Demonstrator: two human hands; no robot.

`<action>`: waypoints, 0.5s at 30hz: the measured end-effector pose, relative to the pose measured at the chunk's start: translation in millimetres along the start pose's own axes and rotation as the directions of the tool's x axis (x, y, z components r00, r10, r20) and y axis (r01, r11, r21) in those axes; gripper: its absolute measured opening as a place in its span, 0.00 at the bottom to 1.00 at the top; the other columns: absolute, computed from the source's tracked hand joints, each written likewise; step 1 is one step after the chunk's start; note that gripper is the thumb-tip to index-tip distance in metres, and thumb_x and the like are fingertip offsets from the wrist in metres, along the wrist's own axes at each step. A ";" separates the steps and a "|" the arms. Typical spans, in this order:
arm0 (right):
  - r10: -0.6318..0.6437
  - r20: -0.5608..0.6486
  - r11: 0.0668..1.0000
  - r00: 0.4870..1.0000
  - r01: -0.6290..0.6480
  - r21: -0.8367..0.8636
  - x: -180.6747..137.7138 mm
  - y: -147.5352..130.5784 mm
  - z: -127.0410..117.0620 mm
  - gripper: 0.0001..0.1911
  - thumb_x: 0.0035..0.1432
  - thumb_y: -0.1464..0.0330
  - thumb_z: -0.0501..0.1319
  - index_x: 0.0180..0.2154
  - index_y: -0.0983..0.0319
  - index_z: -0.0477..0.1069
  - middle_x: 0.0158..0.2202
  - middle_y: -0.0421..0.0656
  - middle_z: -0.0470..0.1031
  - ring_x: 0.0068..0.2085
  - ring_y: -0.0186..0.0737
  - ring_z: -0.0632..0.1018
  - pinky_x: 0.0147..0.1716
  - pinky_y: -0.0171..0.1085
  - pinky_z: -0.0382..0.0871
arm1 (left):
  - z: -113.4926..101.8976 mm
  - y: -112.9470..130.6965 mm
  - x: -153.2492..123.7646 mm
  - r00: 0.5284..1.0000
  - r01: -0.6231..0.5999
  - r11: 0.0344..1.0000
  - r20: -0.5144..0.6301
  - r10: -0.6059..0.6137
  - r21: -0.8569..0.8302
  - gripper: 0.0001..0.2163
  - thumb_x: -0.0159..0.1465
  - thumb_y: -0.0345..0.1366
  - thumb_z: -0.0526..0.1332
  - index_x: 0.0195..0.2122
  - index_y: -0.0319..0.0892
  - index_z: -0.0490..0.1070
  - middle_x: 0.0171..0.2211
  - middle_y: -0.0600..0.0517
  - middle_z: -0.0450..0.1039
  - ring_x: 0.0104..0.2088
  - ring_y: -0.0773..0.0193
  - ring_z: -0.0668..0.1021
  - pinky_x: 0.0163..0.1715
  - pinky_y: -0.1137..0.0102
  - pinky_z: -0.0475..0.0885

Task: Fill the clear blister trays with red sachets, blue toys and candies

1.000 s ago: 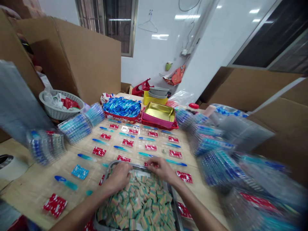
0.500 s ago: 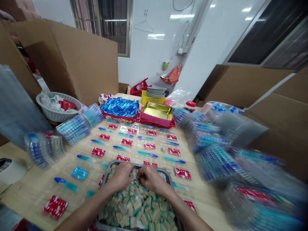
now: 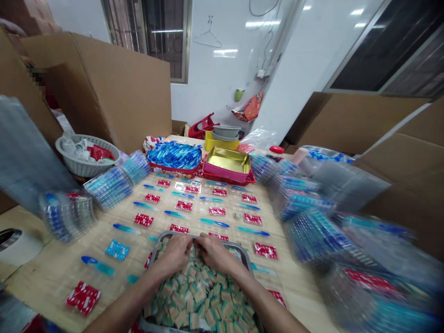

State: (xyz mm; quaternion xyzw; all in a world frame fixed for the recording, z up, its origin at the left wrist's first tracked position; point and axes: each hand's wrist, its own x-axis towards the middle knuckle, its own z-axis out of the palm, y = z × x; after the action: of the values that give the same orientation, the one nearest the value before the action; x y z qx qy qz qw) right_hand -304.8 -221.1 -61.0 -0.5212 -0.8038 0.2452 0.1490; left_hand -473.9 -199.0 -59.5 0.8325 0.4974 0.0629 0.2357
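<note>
A grey metal tray [image 3: 248,262] full of small striped blocks [image 3: 208,296], in green, orange and pinkish bands, sits at the near edge of the view. Over its far end, my left hand [image 3: 178,252] is closed, fingers curled down and pinched. Close beside it is my right hand [image 3: 213,252], also closed, its fingertips bent toward the left ones. Whatever lies between the fingers is too small and hidden to make out. Around the tray lie clear plastic blister trays with blue pens [image 3: 98,265], red patterned packets [image 3: 83,298] and one blue packet [image 3: 117,249].
Stacked filled blister trays [image 3: 315,236] line the right side, with more stacks [image 3: 108,187] on the left. Farther back stand a tin heaped with blue pens [image 3: 175,155] and a pink box with a gold inside [image 3: 227,162]. A grey basket [image 3: 88,162] and tape roll [image 3: 17,247] are left.
My right hand has shifted slightly up and left, bringing its fingertips nearer to my left hand. The left hand stays nearly in place, and the whole view has shifted a little.
</note>
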 end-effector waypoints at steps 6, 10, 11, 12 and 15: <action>0.070 -0.100 0.985 0.993 -0.053 0.165 -8.9 3.3 8.3 0.15 0.43 0.80 0.54 0.32 0.61 0.71 0.33 0.41 0.74 0.37 0.39 0.72 0.37 0.33 0.60 | -1.6 -5.7 -1.7 0.998 0.027 0.997 -0.050 -0.030 -0.070 0.09 0.52 0.24 0.55 0.32 0.41 0.70 0.29 0.52 0.72 0.33 0.63 0.73 0.33 0.71 0.61; 0.101 -0.191 0.966 0.976 -0.051 0.252 -17.6 -1.4 9.1 0.11 0.45 0.79 0.56 0.31 0.60 0.71 0.31 0.39 0.73 0.35 0.38 0.71 0.35 0.33 0.60 | -8.2 -4.4 -8.8 0.990 0.012 0.986 -0.135 -0.034 -0.166 0.09 0.53 0.25 0.56 0.33 0.41 0.71 0.27 0.54 0.71 0.31 0.65 0.72 0.32 0.73 0.62; 0.101 -0.209 0.961 0.973 -0.041 0.272 -20.2 -4.2 8.1 0.11 0.45 0.79 0.57 0.31 0.60 0.70 0.31 0.39 0.73 0.35 0.38 0.71 0.36 0.33 0.61 | -10.6 -2.9 -11.7 0.987 -0.005 0.979 -0.161 -0.028 -0.202 0.08 0.53 0.25 0.56 0.32 0.41 0.71 0.27 0.54 0.71 0.30 0.66 0.72 0.31 0.73 0.62; 0.098 -0.223 0.958 0.970 -0.031 0.287 -22.8 -7.5 6.9 0.10 0.46 0.78 0.57 0.31 0.60 0.70 0.31 0.39 0.73 0.36 0.38 0.72 0.36 0.33 0.61 | -13.0 -0.9 -15.1 0.983 -0.025 0.971 -0.183 -0.019 -0.237 0.07 0.53 0.25 0.56 0.30 0.41 0.71 0.26 0.54 0.71 0.29 0.66 0.72 0.30 0.74 0.63; 0.078 -0.242 0.954 0.967 -0.002 0.300 -30.9 -18.2 3.8 0.09 0.47 0.78 0.58 0.30 0.59 0.70 0.32 0.40 0.74 0.38 0.40 0.72 0.39 0.35 0.63 | -19.4 6.3 -27.3 0.976 -0.072 0.949 -0.218 0.004 -0.308 0.07 0.52 0.24 0.56 0.28 0.40 0.70 0.25 0.55 0.70 0.27 0.67 0.71 0.28 0.74 0.63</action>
State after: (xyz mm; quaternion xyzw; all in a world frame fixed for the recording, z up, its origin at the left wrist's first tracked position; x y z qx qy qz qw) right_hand -307.9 -256.3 -53.6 -0.5361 -0.7214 0.2984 0.3211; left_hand -489.0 -218.6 -36.0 0.7822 0.4875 0.2352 0.3087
